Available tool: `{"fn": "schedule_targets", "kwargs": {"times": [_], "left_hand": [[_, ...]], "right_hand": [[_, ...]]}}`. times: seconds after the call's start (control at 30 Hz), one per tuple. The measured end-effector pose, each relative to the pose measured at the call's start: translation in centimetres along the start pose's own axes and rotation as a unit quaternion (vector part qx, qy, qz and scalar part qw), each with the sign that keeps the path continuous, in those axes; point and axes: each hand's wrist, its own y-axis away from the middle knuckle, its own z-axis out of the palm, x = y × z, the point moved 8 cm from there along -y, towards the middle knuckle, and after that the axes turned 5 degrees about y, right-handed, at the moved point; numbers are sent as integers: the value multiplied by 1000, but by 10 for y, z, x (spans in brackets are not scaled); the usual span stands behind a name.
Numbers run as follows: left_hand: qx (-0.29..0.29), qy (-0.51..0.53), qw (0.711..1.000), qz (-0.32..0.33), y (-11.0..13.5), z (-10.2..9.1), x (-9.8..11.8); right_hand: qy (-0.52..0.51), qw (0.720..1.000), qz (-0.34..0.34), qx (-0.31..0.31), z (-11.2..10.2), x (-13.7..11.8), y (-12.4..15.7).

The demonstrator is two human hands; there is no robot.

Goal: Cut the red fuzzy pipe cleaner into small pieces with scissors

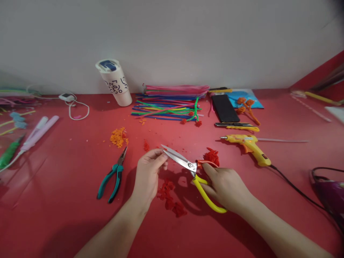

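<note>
My right hand (228, 186) grips the yellow handles of a pair of scissors (185, 163), whose steel blades point left and are slightly parted. My left hand (149, 172) is pinched at the blade tips, fingers closed on something small that I cannot make out. Red fuzzy clippings (169, 197) lie on the red table (67, 222) just below the scissors, and a red fuzzy clump (212, 156) sits behind the handles.
Teal pliers (113, 177) lie left of my left hand. An orange scrap pile (118, 137), a stack of coloured pipe cleaners (172, 104), a white cup (115, 82), a black phone (225, 108) and a yellow glue gun (248, 145) with its cord lie beyond.
</note>
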Motion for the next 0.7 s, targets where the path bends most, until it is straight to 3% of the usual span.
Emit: {"fn": "schedule_targets", "kwargs": {"times": [0.3,0.5,0.7], "left_hand": [[-15,-14,1000,12,-1,-1,0],[-6,-8,1000,10,0,-2,-1],[-24,10,1000,-2,1,2,-2]], "right_hand": [[0,1000,12,9,-1,3,0],[-31,997,55,-49,3,8,-1],[-38,995,67,-60,0,10,-2]]}}
